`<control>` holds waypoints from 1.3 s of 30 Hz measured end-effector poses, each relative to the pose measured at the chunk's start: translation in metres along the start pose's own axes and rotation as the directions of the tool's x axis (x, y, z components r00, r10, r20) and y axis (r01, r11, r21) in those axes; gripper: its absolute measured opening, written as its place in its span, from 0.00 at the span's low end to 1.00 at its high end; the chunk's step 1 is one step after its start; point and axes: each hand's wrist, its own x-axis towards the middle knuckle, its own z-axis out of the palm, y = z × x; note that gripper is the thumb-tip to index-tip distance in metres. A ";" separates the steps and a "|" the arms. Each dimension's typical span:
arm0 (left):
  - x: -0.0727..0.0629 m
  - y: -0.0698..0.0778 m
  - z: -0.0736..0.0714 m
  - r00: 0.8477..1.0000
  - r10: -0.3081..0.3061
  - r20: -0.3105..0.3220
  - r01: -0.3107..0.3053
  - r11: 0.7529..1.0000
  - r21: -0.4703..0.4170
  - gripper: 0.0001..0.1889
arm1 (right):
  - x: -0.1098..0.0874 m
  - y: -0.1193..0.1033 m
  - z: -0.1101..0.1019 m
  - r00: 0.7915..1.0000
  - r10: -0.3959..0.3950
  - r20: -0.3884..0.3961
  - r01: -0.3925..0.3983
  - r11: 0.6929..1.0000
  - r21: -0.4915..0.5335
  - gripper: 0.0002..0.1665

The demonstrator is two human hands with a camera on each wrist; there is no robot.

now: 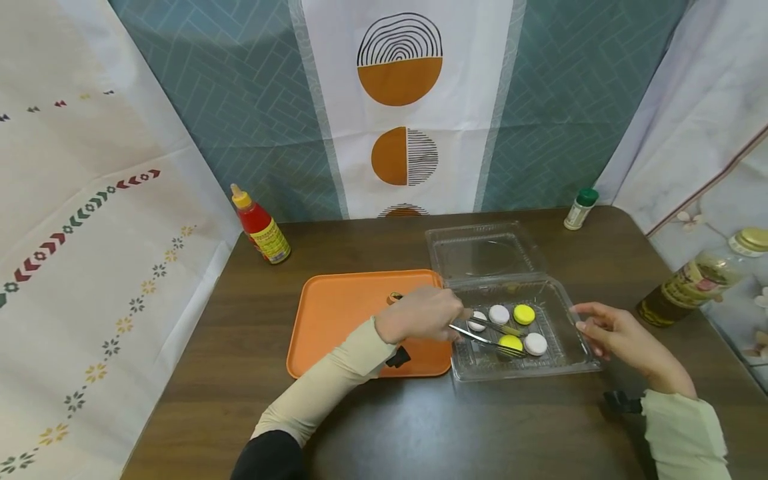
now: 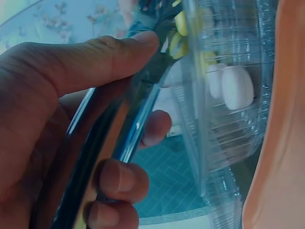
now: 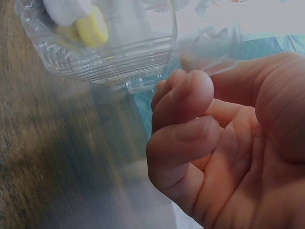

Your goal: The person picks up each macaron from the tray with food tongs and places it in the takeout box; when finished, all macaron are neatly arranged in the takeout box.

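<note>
My left hand (image 1: 423,313) grips metal tongs (image 2: 107,129) with fork-like ends, thumb on one side and fingers curled round the other. It is over the tray's right edge, and the tongs reach into a clear plastic container (image 1: 576,357). Their tips lie either side of a yellow macaron (image 1: 511,343) in the head view; I cannot tell whether they squeeze it. Beside it sit a white macaron (image 1: 536,344), another yellow macaron (image 1: 524,314) and two more white ones. My right hand (image 1: 624,340) pinches the container's right rim between thumb and fingertips.
An orange tray (image 1: 336,320) lies left of the container, whose lid (image 1: 480,253) is folded back. A red sauce bottle (image 1: 261,227) stands back left, a green-capped shaker (image 1: 581,210) back right. An oil bottle (image 1: 690,287) is beyond my right hand.
</note>
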 end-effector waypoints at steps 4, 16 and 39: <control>0.004 0.001 0.006 1.000 0.002 0.010 -0.002 1.000 0.017 0.09 | 0.000 -0.001 0.002 1.000 0.001 0.003 -0.001 1.000 0.001 0.19; 0.014 0.001 0.013 0.999 -0.023 0.027 0.023 1.000 0.010 0.10 | 0.003 -0.003 0.002 1.000 0.025 0.002 -0.025 1.000 -0.009 0.20; -0.004 -0.002 0.001 0.999 -0.018 -0.044 0.019 1.000 0.019 0.30 | -0.001 -0.004 0.002 0.999 0.052 -0.010 -0.052 0.998 -0.020 0.21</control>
